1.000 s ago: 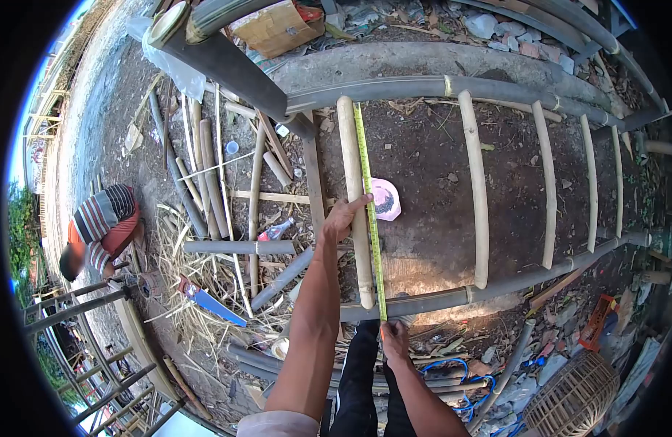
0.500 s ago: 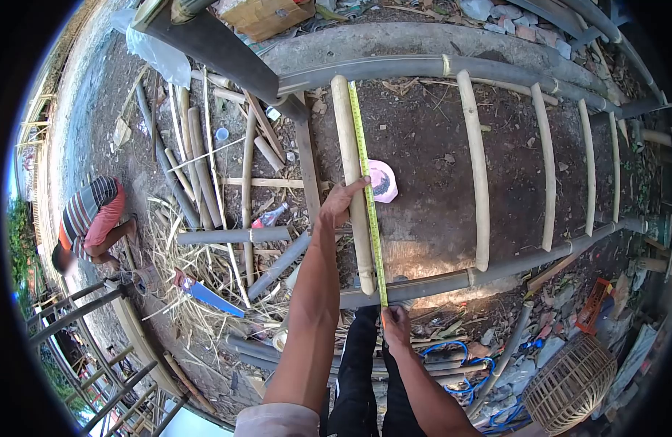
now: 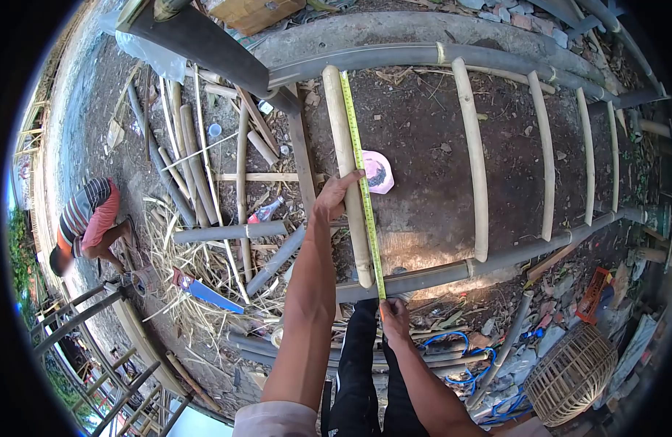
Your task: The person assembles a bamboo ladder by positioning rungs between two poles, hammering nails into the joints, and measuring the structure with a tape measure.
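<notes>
A pale bamboo pole point(image 3: 348, 156) lies crosswise over the two long rails of a bamboo frame point(image 3: 431, 276). Around its middle my left hand point(image 3: 338, 194) is wrapped, with a finger on the yellow tape measure point(image 3: 356, 131). The tape runs stretched along the pole's right side, from the far rail to the near one. At its near end, just past the near rail, my right hand point(image 3: 394, 318) grips the tape; the tape's case is not clearly visible. A pink dish point(image 3: 377, 172) with dark bits in it lies on the ground right beside the tape.
More rungs point(image 3: 475, 160) cross the frame on the right. A dark post point(image 3: 205, 54) stands at upper left. Bamboo offcuts and a blue saw point(image 3: 208, 293) lie on the left, where another person point(image 3: 92, 218) crouches. A woven basket point(image 3: 571, 375) sits at lower right.
The view has shifted slightly, so the frame and pole appear a little higher and further left. Both hands keep their places on the pole and tape.
</notes>
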